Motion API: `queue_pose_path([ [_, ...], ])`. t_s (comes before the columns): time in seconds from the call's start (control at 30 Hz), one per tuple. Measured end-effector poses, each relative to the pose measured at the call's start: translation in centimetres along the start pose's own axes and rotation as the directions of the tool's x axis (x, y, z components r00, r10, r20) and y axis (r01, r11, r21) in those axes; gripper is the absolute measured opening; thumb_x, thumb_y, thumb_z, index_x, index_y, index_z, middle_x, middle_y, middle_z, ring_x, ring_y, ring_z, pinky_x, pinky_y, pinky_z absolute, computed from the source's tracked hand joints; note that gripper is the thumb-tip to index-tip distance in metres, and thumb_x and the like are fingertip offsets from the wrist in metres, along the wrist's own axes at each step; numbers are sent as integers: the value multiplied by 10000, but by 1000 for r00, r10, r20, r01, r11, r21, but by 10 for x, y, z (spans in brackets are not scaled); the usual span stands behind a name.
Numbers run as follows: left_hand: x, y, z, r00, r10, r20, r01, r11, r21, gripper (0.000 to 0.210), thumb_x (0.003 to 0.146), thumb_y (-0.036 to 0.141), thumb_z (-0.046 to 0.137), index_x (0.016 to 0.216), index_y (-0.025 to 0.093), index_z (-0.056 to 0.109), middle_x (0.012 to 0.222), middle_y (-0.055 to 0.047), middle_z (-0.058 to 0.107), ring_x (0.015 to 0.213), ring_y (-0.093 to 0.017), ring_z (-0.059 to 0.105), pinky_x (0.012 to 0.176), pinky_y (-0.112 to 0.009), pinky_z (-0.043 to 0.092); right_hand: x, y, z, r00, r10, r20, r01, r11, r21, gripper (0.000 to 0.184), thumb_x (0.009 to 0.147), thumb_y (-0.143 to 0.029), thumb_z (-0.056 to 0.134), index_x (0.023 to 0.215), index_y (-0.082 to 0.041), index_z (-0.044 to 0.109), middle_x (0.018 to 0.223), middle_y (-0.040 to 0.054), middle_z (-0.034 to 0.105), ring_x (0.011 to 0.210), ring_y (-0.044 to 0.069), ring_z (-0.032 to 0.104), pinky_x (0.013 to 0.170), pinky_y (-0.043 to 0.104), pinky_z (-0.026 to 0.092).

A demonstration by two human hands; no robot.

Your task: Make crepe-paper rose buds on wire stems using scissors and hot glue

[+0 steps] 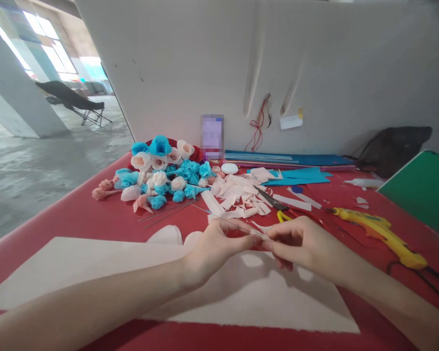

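Observation:
My left hand and my right hand meet above a large pale paper sheet. Between the fingertips of both hands is a small strip of pale crepe paper, pinched from each side. A thin wire seems to run from it toward the upper left, over my left hand. Beyond my right hand lie scissors with yellow and red handles. Cut pale paper scraps are heaped just past my fingers. Rounded pale paper petals lie partly under the sheet's far edge, near my left wrist.
Blue, white and pink paper flowers are piled at the back left. A yellow glue gun with a black cord lies at the right, beside a green board. Blue crepe paper and thin wires rest on the red table.

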State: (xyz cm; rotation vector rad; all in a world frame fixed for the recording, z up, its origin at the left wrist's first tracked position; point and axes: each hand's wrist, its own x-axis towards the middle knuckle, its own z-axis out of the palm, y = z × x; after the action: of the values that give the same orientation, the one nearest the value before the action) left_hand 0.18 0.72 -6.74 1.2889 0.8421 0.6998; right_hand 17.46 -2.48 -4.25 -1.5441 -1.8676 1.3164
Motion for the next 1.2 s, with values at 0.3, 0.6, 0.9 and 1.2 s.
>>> queue_pose_path([
  [0.3,1,-3,-2,1000,-14,-15,14,1000,-8,123,694,256,625,676,135,618,746,-30,665,771,-162,616,757,-262,463,-1,-8,-2,999,38,-10,-39,994,-105,303,842,-337,428,640,-141,542,550,-13,510,517,88,478,507,190,371],
  [0.6,1,-2,-3,996,-47,-71,49,999,20,176,693,328,624,715,154,609,815,-29,678,800,-157,612,740,-244,452,-24,28,-44,892,109,-438,-319,839,-441,226,822,-343,399,803,-176,551,833,81,610,775,216,552,671,289,392],
  [0.9,-2,-4,-3,999,-15,-40,21,988,153,117,691,279,621,673,163,630,721,15,624,679,-108,565,627,-188,430,-64,133,-118,630,204,-750,-682,606,-409,170,731,-240,419,565,-228,386,660,170,559,698,296,573,655,365,369],
  [1.2,1,-8,-1,999,-35,-39,39,992,117,138,690,296,627,674,159,628,714,6,630,679,-117,571,607,-194,420,-74,144,-128,578,314,-753,-645,741,-186,31,684,-205,540,684,-184,518,733,141,625,650,257,594,629,343,403],
])
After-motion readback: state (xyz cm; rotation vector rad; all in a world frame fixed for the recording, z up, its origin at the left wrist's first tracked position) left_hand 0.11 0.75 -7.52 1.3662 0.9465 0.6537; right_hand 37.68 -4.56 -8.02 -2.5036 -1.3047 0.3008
